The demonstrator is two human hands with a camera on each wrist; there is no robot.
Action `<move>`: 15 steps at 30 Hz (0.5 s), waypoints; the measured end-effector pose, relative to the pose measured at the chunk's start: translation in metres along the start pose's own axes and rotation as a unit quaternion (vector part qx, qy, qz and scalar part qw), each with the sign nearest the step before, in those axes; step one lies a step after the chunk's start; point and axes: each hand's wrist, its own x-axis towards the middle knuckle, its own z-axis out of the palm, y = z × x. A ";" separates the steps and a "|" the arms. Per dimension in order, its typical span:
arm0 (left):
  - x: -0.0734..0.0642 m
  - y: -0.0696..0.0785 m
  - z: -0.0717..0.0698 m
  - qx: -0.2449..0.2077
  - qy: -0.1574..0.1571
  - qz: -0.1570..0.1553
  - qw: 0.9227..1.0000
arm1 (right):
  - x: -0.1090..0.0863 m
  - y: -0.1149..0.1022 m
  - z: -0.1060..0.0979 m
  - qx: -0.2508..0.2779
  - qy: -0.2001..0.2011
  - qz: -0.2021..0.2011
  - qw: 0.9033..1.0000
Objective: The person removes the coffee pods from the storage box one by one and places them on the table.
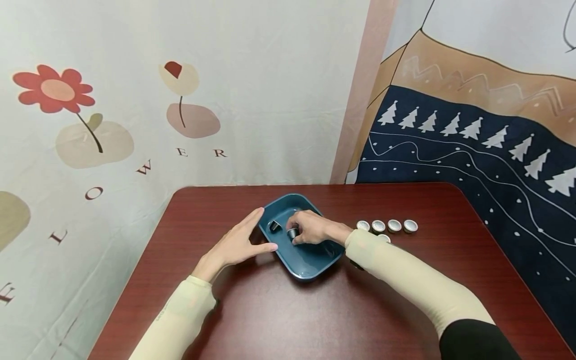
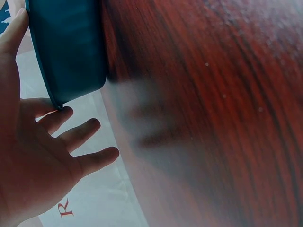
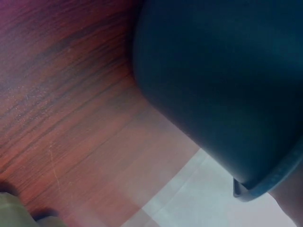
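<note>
A blue rectangular tray (image 1: 310,267) with raised walls stands on the table. My right hand (image 1: 312,227) reaches inside it and pinches a dark coffee capsule (image 1: 293,233) between thumb and fingers. Left of that, a second dark capsule (image 1: 274,226) lies tipped on the tray floor. My left hand (image 1: 234,245) is spread along the tray's left side, thumb and fingertips at the rim. In the left wrist view its fingers (image 2: 80,135) are fairly straight beside the tray's outer wall (image 2: 71,52). The tray wall (image 3: 222,94) hides most of the right hand in the right wrist view.
Right of the tray several coffee capsules stand lid up in a row, the rightmost capsule (image 1: 410,226) farthest from it. Another capsule (image 1: 384,238) is partly covered by the right sleeve. The dark red wooden table (image 1: 216,325) meets a printed curtain (image 1: 279,125) behind.
</note>
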 end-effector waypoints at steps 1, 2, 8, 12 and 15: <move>0.000 0.000 0.000 0.000 0.000 0.000 1.000 | 0.000 0.000 0.000 0.001 0.000 0.001 1.000; 0.000 0.000 0.000 0.000 0.000 0.000 1.000 | 0.000 0.000 0.000 0.001 0.000 0.001 1.000; -0.001 0.002 -0.001 -0.004 0.000 0.000 1.000 | -0.001 0.002 0.000 -0.003 0.002 -0.006 1.000; -0.001 0.002 -0.001 -0.006 0.001 0.002 1.000 | -0.002 0.004 -0.001 -0.001 0.004 -0.014 1.000; -0.001 0.002 -0.001 -0.007 0.002 0.001 1.000 | -0.004 0.004 -0.003 0.007 0.005 -0.015 1.000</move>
